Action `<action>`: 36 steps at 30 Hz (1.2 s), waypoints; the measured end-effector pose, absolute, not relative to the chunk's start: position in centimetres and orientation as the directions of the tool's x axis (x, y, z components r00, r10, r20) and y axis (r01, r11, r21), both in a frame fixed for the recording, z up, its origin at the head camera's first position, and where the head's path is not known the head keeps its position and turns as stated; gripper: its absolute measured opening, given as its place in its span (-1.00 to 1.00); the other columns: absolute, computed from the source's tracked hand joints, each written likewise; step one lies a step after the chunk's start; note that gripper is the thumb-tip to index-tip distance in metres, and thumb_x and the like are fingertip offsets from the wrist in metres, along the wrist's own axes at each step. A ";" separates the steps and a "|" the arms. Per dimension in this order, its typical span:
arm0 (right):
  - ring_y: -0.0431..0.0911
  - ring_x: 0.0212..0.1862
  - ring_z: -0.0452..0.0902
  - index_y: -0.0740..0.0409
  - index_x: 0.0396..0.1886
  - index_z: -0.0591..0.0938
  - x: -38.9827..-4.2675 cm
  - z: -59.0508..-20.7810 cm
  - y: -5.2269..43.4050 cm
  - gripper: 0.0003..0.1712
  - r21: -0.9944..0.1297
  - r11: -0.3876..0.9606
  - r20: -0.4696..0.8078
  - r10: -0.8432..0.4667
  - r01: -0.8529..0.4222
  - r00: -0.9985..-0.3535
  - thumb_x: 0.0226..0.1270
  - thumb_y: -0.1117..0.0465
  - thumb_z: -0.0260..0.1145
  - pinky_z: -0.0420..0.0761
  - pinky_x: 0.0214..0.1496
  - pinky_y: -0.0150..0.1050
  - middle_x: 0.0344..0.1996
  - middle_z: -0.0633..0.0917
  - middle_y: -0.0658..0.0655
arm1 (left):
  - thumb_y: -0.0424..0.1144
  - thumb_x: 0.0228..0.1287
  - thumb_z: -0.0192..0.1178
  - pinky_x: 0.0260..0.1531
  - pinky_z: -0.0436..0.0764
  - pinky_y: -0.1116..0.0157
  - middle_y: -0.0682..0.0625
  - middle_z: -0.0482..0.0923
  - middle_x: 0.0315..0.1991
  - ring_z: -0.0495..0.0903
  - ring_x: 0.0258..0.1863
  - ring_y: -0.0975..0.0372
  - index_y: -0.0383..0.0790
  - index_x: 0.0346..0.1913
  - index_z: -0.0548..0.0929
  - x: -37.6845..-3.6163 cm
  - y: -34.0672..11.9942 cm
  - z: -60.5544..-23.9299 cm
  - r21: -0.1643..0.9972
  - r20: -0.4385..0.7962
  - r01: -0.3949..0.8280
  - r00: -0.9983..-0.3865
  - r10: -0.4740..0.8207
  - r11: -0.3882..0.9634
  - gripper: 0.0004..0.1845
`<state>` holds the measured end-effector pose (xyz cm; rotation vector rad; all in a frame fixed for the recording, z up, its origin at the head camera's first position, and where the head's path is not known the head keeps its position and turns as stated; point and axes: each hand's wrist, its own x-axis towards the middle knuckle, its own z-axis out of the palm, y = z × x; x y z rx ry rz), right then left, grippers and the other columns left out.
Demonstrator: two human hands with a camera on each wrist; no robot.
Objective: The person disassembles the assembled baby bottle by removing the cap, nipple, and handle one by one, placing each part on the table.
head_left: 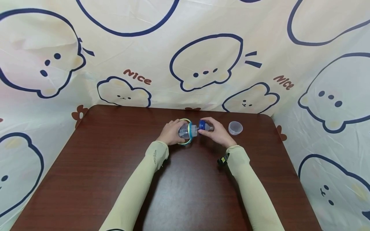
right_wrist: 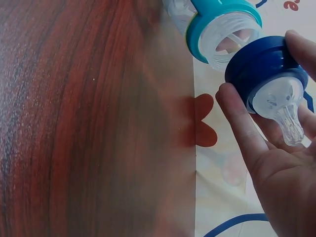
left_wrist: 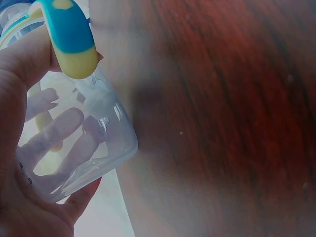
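The left hand (head_left: 171, 132) has its fingers (left_wrist: 52, 131) curled round the clear baby bottle (head_left: 185, 131), held on its side above the far middle of the bench (head_left: 115, 166). The right hand (head_left: 218, 133) pinches the dark blue nipple ring (right_wrist: 264, 66) just at the bottle's open threaded neck. A clear cap (head_left: 235, 128) sits on the bench just right of that hand; a cartoon-printed cloth (head_left: 202, 64) hangs behind.

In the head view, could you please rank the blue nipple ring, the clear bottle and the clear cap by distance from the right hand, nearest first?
1. Blue nipple ring: pinched in the right hand itself.
2. Clear bottle: just to the left, gripped by the left hand.
3. Clear cap: alone on the table, to the right of the right hand, untouched.
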<state>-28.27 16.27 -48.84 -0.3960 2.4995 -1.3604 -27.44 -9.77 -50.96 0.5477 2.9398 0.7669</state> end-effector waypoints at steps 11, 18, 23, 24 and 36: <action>0.18 0.41 0.41 -0.29 0.44 0.43 -28.2 -48.1 16.7 -0.26 -0.864 0.494 -0.102 -0.363 -0.099 -0.926 0.30 -0.17 0.48 0.46 0.40 0.26 0.42 0.47 0.09 | -0.06 -0.06 0.65 0.22 0.47 -0.08 -0.07 0.56 0.19 0.48 0.11 0.00 -0.01 0.36 0.49 -27.5 -9.7 -50.8 0.488 0.024 0.312 -0.938 0.345 0.815 -0.14; 0.25 0.44 0.37 -0.31 0.44 0.43 -28.0 -48.1 16.9 -0.24 -0.862 0.494 -0.082 -0.358 -0.114 -0.930 0.29 -0.21 0.48 0.46 0.38 0.28 0.42 0.47 0.09 | -0.06 -0.07 0.65 0.22 0.48 -0.08 -0.07 0.57 0.18 0.49 0.10 -0.01 -0.02 0.36 0.50 -27.5 -9.8 -50.9 0.482 0.027 0.318 -0.937 0.349 0.816 -0.14; 0.23 0.43 0.38 -0.34 0.43 0.44 -28.1 -47.9 17.0 -0.26 -0.865 0.486 -0.063 -0.353 -0.125 -0.933 0.29 -0.21 0.48 0.46 0.37 0.28 0.41 0.47 0.08 | -0.06 -0.07 0.65 0.22 0.47 -0.09 -0.08 0.57 0.19 0.49 0.10 -0.01 -0.02 0.36 0.50 -27.5 -9.8 -50.8 0.480 0.030 0.320 -0.937 0.349 0.817 -0.14; 0.23 0.42 0.38 -0.34 0.43 0.44 -28.1 -47.8 17.1 -0.26 -0.866 0.484 -0.061 -0.354 -0.127 -0.933 0.29 -0.21 0.47 0.46 0.37 0.28 0.41 0.47 0.08 | -0.06 -0.07 0.64 0.22 0.47 -0.09 -0.08 0.57 0.19 0.49 0.10 -0.01 -0.02 0.36 0.50 -27.4 -9.8 -50.8 0.480 0.029 0.319 -0.937 0.348 0.817 -0.14; 0.21 0.40 0.42 -0.24 0.45 0.44 -28.1 -47.5 17.0 -0.25 -0.877 0.459 -0.041 -0.359 -0.138 -0.933 0.31 -0.17 0.47 0.46 0.38 0.27 0.41 0.48 0.10 | -0.07 -0.07 0.65 0.22 0.47 -0.07 -0.06 0.57 0.19 0.49 0.11 -0.01 -0.02 0.36 0.51 -27.4 -9.8 -50.9 0.483 0.028 0.312 -0.939 0.342 0.818 -0.14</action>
